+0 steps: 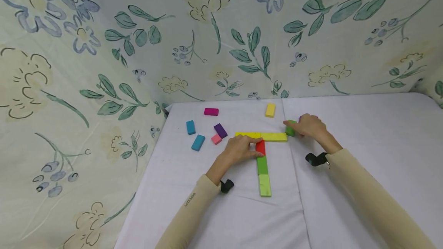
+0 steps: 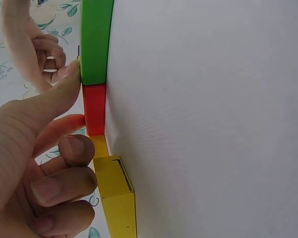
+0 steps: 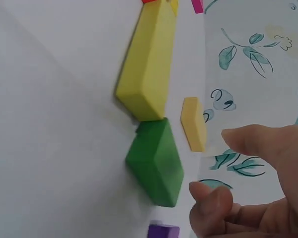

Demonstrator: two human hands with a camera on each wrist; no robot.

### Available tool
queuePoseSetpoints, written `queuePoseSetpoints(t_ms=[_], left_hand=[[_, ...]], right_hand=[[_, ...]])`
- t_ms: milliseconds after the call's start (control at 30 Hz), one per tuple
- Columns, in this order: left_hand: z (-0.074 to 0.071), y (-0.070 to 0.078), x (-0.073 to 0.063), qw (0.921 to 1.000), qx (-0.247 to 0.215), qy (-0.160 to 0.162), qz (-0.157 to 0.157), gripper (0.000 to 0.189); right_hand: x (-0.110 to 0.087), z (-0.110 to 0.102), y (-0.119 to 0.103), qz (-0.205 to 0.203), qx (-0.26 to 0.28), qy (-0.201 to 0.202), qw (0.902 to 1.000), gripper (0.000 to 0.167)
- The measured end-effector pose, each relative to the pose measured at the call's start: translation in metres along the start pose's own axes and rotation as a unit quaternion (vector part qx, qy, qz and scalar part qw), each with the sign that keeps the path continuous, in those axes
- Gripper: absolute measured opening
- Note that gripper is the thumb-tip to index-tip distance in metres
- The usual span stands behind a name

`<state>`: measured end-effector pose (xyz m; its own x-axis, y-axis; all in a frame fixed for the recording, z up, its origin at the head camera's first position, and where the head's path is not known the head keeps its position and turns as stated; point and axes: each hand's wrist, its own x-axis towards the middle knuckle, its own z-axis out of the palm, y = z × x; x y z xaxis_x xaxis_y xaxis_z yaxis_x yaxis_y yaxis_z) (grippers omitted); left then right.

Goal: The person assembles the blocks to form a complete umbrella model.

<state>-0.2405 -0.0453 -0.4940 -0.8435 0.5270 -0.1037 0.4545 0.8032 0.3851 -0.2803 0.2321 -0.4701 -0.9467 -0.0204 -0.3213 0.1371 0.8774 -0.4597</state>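
Observation:
My left hand [image 1: 238,150] touches the left side of a row of blocks, its thumb and forefinger tips at the red block [image 1: 260,148]. Its other fingers curl near the yellow block [image 2: 116,181]. The red block meets a green block [image 1: 262,165], with a light green block [image 1: 265,185] nearer me. Across the far end lie two yellow blocks end to end, including the right one [image 1: 273,137]. My right hand [image 1: 311,126] hovers by a dark green block [image 3: 159,163], forefinger stretched over it in the head view. That block sits at the yellow bar's right end, turned at an angle.
Loose blocks lie left: two blue, including one [image 1: 198,143], a dark purple [image 1: 220,130], a pink [image 1: 216,138] and a magenta [image 1: 211,112]. A pale yellow block [image 1: 270,110] lies behind the bar. Another purple block [image 3: 163,231] is beside my right hand. Floral cloth [image 1: 204,64] hangs behind.

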Motion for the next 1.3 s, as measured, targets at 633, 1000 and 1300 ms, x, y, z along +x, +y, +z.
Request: queuePoseSetpoints(t_ms=[633, 1000, 1300], left_hand=[[0.002, 0.001, 0.0, 0.9999, -0.009, -0.007, 0.002, 0.065], [0.003, 0.0, 0.002, 1.0, 0.0, -0.005, -0.008, 0.065], [0.001, -0.001, -0.001, 0.9999, -0.005, -0.002, -0.011, 0.065]], right_hand=[[0.058, 0.014, -0.058, 0.021, 0.065, 0.106, 0.992, 0.053], [0.059, 0.001, -0.056, 0.01, 0.044, 0.088, 0.9951, 0.052], [0.055, -0.022, -0.037, -0.017, 0.021, 0.072, 0.9971, 0.055]])
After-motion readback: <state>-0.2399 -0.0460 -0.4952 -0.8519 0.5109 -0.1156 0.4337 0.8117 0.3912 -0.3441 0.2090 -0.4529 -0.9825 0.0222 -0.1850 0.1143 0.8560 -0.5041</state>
